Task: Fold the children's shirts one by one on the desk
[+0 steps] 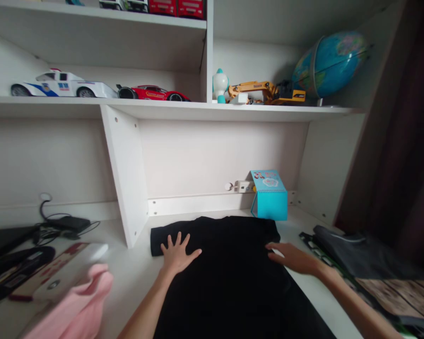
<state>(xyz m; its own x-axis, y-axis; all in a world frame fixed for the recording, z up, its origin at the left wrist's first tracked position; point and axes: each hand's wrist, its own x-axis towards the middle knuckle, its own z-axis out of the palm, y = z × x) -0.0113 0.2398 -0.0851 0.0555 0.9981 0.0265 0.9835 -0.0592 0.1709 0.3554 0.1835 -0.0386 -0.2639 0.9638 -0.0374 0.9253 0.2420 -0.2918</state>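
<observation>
While the black garment (229, 278) is lying spread on the white desk (136, 278), the left hand (176, 254) and right hand (293, 258) are pressing it flat, fingers open and gripping nothing; even outward strokes from both 2 palms should be keeping creases out.

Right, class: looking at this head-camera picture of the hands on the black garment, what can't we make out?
- Black garment: near end cut off by the bottom edge; type unclear.
- Left hand and right hand: flat on the cloth; palms hidden.
- Pink cloth: blurred, cut off at the bottom.
- Red boxes: cropped by the top edge.
- Blue card: print too small.
</observation>
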